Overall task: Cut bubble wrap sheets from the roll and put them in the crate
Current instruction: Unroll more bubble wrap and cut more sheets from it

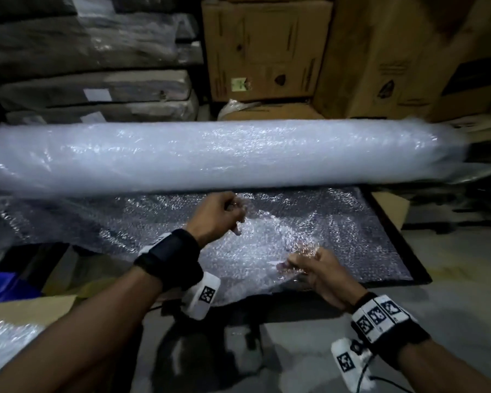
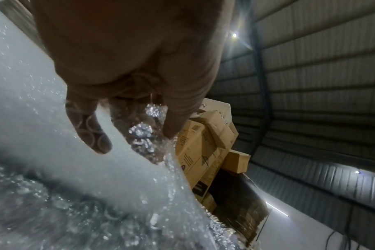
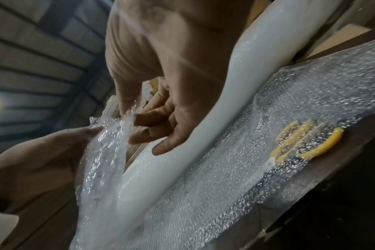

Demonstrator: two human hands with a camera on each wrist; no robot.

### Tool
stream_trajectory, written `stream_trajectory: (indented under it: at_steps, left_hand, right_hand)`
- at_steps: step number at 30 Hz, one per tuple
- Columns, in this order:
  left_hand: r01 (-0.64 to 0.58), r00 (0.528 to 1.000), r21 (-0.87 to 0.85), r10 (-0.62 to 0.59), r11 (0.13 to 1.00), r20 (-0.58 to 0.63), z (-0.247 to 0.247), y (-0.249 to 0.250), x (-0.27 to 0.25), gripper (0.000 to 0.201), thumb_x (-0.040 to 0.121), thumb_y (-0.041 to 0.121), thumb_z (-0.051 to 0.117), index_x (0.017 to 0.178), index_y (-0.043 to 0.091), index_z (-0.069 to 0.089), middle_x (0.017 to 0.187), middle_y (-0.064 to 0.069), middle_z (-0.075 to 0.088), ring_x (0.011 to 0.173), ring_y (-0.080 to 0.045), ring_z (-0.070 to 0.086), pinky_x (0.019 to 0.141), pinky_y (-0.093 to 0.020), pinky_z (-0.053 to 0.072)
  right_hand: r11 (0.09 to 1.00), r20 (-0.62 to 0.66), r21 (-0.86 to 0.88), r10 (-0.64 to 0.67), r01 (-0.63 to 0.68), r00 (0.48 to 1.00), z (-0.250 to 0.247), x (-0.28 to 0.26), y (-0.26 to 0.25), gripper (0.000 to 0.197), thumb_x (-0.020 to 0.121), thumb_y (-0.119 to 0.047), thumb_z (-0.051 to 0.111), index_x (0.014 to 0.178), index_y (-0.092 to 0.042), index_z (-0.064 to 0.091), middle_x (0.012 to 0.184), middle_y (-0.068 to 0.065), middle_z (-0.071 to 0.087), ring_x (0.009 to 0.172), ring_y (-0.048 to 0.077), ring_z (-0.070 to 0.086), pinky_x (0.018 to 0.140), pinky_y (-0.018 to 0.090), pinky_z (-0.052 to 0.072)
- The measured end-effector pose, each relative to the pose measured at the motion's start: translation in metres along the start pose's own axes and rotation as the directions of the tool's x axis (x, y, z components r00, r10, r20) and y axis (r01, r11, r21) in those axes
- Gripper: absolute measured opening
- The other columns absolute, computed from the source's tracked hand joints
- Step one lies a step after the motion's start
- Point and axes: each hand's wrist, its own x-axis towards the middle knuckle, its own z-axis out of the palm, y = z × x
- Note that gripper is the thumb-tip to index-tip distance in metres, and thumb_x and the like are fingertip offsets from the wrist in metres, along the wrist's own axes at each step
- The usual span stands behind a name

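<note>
I see the big roll of bubble wrap lying crosswise in front of me, its loose sheet spread toward me over a dark table. My left hand is closed in a fist, bunching a fold of that sheet just below the roll. My right hand pinches the near edge of the same sheet between thumb and curled fingers. From the right wrist view, yellow-handled scissors lie on the table under the sheet (seen through the plastic). Brown cardboard boxes are stacked behind the roll; their printing and a small pale sticker are too blurred for me to read. I cannot make out the crate.
</note>
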Motion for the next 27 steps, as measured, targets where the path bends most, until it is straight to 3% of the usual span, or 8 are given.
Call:
stream_trajectory:
  at_steps: [2,5,11,15,18,22,25,27]
  left_hand:
    - [0.044,0.999,-0.078,-0.044,0.996,-0.005,0.013,0.007,0.012,0.006,0.092,0.007,0.067,0.086,0.006,0.065,0.065,0.002,0.068,0.054,-0.021,0.069,0.067,-0.047,0.061]
    - [0.082,0.997,-0.163,-0.081,0.983,0.012,0.036,0.02,0.025,0.011,0.093,0.003,0.066,0.082,0.005,0.064,0.067,-0.005,0.067,0.049,-0.023,0.064,0.067,-0.056,0.059]
    - [-0.062,0.998,-0.01,0.062,0.998,0.017,0.089,0.067,0.037,0.009,0.093,0.01,0.067,0.086,0.004,0.063,0.073,-0.006,0.073,0.05,-0.019,0.07,0.054,-0.03,0.051]
    - [-0.081,0.995,-0.007,0.081,0.997,0.051,0.128,0.095,0.056,0.009,0.094,0.012,0.067,0.088,0.006,0.062,0.069,-0.005,0.071,0.05,-0.02,0.07,0.055,-0.03,0.051]
    - [-0.024,0.999,-0.045,0.026,0.999,0.044,0.156,0.113,0.079,0.011,0.093,0.008,0.067,0.083,0.009,0.063,0.061,0.0,0.068,0.05,-0.022,0.069,0.054,-0.031,0.053]
    - [0.087,0.995,-0.192,-0.096,0.978,-0.038,0.193,0.141,0.111,0.007,0.089,-0.005,0.066,0.082,-0.006,0.064,0.069,-0.02,0.066,0.047,-0.019,0.061,0.045,-0.029,0.053]
    - [0.156,0.979,-0.264,-0.185,0.952,-0.089,0.218,0.158,0.13,0.003,0.088,-0.007,0.067,0.086,-0.009,0.065,0.073,-0.02,0.064,0.046,-0.013,0.058,0.044,-0.021,0.047]
    - [0.191,0.967,-0.286,-0.229,0.939,-0.107,0.233,0.164,0.139,0.006,0.088,-0.001,0.07,0.084,-0.002,0.066,0.071,-0.014,0.066,0.052,-0.016,0.057,0.047,-0.025,0.046]
  right_hand:
    - [0.995,-0.065,0.1,-0.002,0.008,0.998,-0.011,-0.002,-0.008,0.043,0.073,-0.013,0.086,0.105,0.002,0.06,0.098,0.026,0.067,0.083,0.032,0.073,0.067,0.039,0.061]
    - [0.972,-0.161,0.227,-0.016,0.053,0.987,-0.032,-0.004,-0.019,0.012,0.087,-0.004,0.065,0.098,-0.005,0.06,0.082,0.009,0.067,0.068,0.02,0.071,0.061,0.032,0.061]
    - [0.978,-0.257,0.207,0.04,0.014,0.966,-0.088,0.001,-0.01,0.015,0.09,0.009,0.057,0.088,-0.006,0.06,0.101,0.02,0.062,0.086,0.027,0.065,0.067,0.04,0.061]
    - [0.852,-0.069,0.524,0.044,-0.001,0.997,-0.127,-0.001,-0.02,0.019,0.098,-0.012,0.05,0.117,-0.01,0.052,0.135,0.02,0.059,0.116,0.031,0.062,0.08,0.041,0.058]
    - [0.839,0.085,0.542,0.006,-0.051,0.996,-0.161,-0.001,-0.038,0.04,0.095,-0.021,0.059,0.133,-0.013,0.048,0.143,0.02,0.054,0.134,0.035,0.05,0.096,0.046,0.05]
    - [0.861,0.089,0.506,0.002,-0.047,0.996,-0.211,0.007,-0.064,0.073,0.064,-0.005,0.09,0.126,-0.006,0.052,0.103,0.023,0.069,0.101,0.037,0.068,0.081,0.045,0.059]
    - [0.832,0.03,0.552,0.054,-0.061,0.998,-0.254,0.013,-0.083,0.047,0.072,-0.003,0.084,0.113,-0.005,0.062,0.087,0.012,0.068,0.072,0.022,0.069,0.067,0.036,0.062]
    - [0.798,0.049,0.597,0.068,-0.084,0.996,-0.282,0.017,-0.092,0.053,0.072,-0.008,0.087,0.12,-0.005,0.064,0.094,0.01,0.068,0.081,0.021,0.065,0.081,0.037,0.058]
